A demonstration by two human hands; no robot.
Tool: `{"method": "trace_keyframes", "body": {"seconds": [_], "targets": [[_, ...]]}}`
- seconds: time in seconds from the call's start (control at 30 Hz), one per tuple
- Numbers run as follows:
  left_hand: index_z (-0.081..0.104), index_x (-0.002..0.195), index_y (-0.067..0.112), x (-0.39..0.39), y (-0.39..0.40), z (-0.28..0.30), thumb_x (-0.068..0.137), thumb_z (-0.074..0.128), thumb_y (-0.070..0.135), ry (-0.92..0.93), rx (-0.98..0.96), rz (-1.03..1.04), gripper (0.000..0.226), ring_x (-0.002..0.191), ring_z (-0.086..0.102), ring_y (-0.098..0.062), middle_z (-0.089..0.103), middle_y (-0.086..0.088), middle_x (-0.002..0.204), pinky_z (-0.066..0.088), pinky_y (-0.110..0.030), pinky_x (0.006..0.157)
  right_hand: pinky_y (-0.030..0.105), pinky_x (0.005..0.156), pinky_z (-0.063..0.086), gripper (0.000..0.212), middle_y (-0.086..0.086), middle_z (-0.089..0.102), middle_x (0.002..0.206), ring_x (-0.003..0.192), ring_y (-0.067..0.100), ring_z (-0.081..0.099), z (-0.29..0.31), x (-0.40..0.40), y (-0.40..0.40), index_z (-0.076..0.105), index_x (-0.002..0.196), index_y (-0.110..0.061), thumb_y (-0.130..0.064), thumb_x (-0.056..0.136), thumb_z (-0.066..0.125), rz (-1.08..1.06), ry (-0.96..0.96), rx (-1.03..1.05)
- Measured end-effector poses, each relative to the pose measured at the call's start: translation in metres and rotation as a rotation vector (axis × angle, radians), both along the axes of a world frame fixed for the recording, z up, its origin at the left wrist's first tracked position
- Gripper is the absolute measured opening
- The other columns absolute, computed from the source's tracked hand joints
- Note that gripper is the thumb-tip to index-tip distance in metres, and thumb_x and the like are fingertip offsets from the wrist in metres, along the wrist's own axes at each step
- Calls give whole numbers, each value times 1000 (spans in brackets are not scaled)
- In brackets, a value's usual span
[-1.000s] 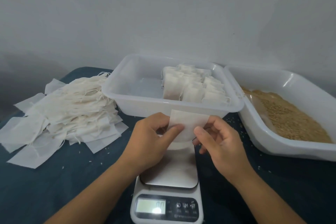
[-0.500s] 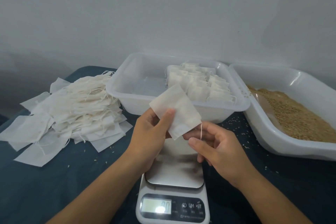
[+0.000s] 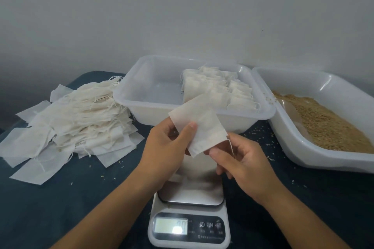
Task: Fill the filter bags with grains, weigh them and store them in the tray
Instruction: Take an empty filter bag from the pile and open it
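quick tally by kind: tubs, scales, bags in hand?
Tubs: 2, one with filled bags, one with grain
Scales: 1
Bags in hand: 1, held by left hand and right hand
Total: 4

The filter bag looks like thin, matt white fibre paper, faintly translucent, with a cotton-like string. The pile of empty bags near the tabletop's left edge shares that dull, soft finish. The tray is frosted, semi-gloss translucent plastic; the grain tub is glossier white plastic holding rough, matt tan grains. The scale has a brushed metal platform and smooth plastic body. The tabletop wears dark, matt cloth.
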State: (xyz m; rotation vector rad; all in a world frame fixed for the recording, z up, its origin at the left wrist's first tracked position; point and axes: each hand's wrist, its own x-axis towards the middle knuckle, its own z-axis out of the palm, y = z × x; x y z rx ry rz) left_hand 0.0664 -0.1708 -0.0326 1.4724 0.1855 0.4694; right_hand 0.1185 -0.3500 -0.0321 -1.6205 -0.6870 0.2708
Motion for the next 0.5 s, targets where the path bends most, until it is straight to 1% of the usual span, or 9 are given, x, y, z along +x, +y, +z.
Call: {"method": "trace_keyframes", "body": {"seconds": [0.07, 0.1, 0.17, 0.23, 0.27, 0.33, 0.4, 0.43, 0.5], "targets": [[77, 97, 24, 0, 1, 0, 100, 66, 20, -2, 7, 31, 12, 89, 75, -26, 80, -1, 93, 61, -32, 70, 14, 54, 47, 11, 3, 77, 90, 60, 8, 63, 1, -2, 1, 77, 101, -17, -15, 93, 69, 33, 5, 18], [77, 96, 24, 0, 1, 0, 100, 66, 20, 2, 17, 38, 13, 87, 75, -25, 80, -2, 92, 61, -31, 69, 14, 53, 47, 11, 3, 78, 92, 59, 9, 63, 0, -2, 1, 76, 100, -18, -16, 93, 69, 23, 0, 24], [77, 94, 24, 0, 2, -1, 100, 66, 20, 2, 47, 35, 13, 77, 74, -16, 79, 0, 89, 58, -24, 61, 15, 52, 46, 8, 4, 78, 89, 54, 10, 62, -2, -2, 4, 77, 95, -21, -17, 97, 70, -31, -18, 38], [78, 93, 26, -1, 1, -2, 100, 67, 21, -2, 88, 21, 14, 71, 70, -7, 78, 3, 85, 52, -18, 58, 16, 52, 46, 11, 4, 77, 85, 51, 11, 60, -3, -1, 5, 77, 93, -22, -16, 97, 68, -71, -16, 46], [78, 92, 28, -1, 0, -2, 100, 68, 22, -6, 106, 19, 14, 71, 70, -7, 78, 5, 85, 52, -18, 58, 16, 52, 45, 12, 5, 77, 84, 51, 11, 60, -3, -1, 4, 77, 94, -21, -14, 97, 69, -72, -6, 46], [78, 92, 32, -1, 0, -4, 98, 68, 27, -17, 123, 27, 12, 77, 73, -11, 79, 6, 88, 57, -23, 63, 16, 53, 46, 8, 5, 76, 85, 55, 11, 61, -2, -1, 2, 77, 98, -16, -13, 94, 70, -29, 14, 44], [78, 93, 32, -1, 0, -4, 98, 68, 27, -33, 129, 42, 12, 82, 75, -12, 79, 7, 89, 59, -25, 69, 19, 53, 47, 16, 3, 76, 87, 59, 11, 62, -1, -1, 0, 75, 101, -11, -18, 90, 67, 22, 21, 24], [77, 92, 32, 0, 1, -5, 98, 68, 26, -38, 132, 50, 12, 81, 74, -11, 79, 8, 89, 58, -23, 68, 21, 53, 47, 18, 3, 77, 89, 59, 13, 63, -1, -2, 0, 75, 102, -10, -21, 90, 66, 30, 21, 6], [77, 90, 31, 0, 1, -4, 97, 68, 29, -32, 139, 50, 11, 73, 72, -9, 78, 6, 83, 55, -21, 63, 24, 51, 48, 20, 3, 77, 91, 58, 14, 63, -1, -3, 0, 75, 102, -12, -25, 91, 63, 14, 17, -9]]}}
